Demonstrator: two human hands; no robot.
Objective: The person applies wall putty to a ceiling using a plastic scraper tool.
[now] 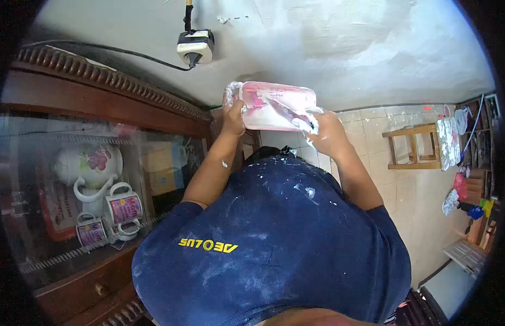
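My left hand is closed on the left side of a pink plastic tub, with the thumb over its rim. White paste coats much of the tub's inside, and pink plastic shows through at the left. At the tub's right end my right hand is closed around a putty knife. The knife's blade slants down into the tub and its handle is mostly hidden by my fingers. White paste is smeared on my right fingers and on the tub's left end.
A grey-white wall rises just beyond the tub. On it hangs a power socket with a black cable. A wooden cabinet with glass-fronted mugs stands at my left. A wooden stool is at the right on the tiled floor.
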